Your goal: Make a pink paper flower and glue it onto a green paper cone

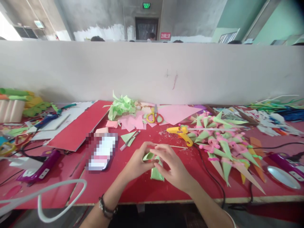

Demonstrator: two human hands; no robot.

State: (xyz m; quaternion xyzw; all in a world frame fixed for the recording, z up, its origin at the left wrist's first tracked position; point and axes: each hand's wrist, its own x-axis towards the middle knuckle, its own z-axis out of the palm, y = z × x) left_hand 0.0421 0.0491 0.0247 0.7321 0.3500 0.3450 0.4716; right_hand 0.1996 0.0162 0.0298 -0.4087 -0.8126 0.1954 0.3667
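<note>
A small light green rolled piece point(148, 156), like a cone of thin sheet, sits between my two hands above the front middle of the table. My left hand point(140, 161) has its fingers and thumb curled around it. From the other side, my right hand point(174, 166) reaches in with bent fingers, its index finger and thumb at the piece's edge. The fingers partly hide the piece. Under the hands lies a light green packet point(157, 173). Behind them a thin stick point(174, 146) rests on the red tabletop point(140, 190).
A yellow glue gun point(180, 131) and a pile of green and pink cones point(220, 142) are on the right. Scissors point(155, 117), pink sheets point(180, 112) and crumpled green sheets point(122, 106) lie behind. A phone point(103, 152) and craft knife point(130, 139) are leftward; a white partition point(118, 72) stands behind.
</note>
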